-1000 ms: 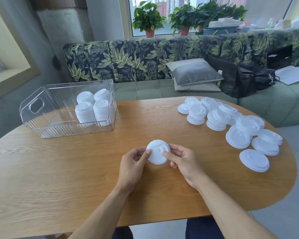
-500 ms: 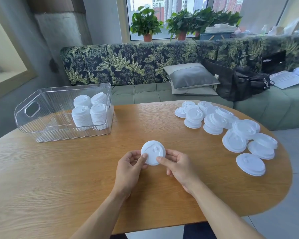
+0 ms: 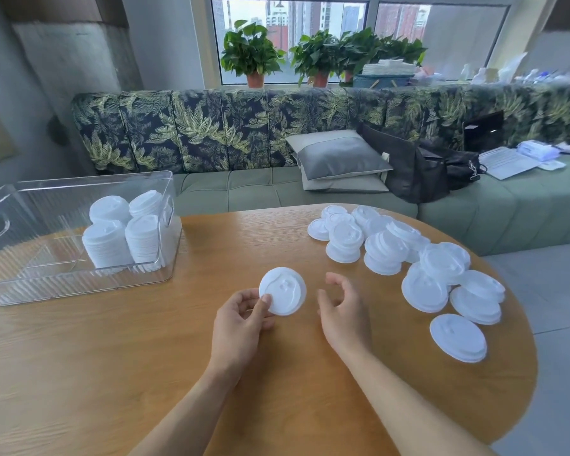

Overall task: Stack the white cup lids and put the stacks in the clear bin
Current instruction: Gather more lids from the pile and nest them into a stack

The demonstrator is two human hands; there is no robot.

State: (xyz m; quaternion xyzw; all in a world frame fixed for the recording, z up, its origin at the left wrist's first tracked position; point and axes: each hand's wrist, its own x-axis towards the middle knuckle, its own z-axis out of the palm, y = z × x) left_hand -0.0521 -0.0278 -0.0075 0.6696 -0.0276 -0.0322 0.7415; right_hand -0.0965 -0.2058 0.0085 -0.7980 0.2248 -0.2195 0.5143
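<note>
Grip, left hand (image 3: pixel 241 319): pinches a white lid (image 3: pixel 283 295) mid-frame over the worktop (image 3: pixel 112 357). Right hand (image 3: pixel 341 311): half-curled, empty, just beside. Loose lids (image 3: pixel 408 268) at right; stacks (image 3: pixel 122 235) inside clear bin (image 3: pixel 63 284), left.

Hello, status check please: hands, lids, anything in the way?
Left hand pinches round white plastic cup lid. Right hand open, empty. Clear plastic bin holds four lid stacks. Loose white lids lie to the right; path to bin unobstructed.
</note>
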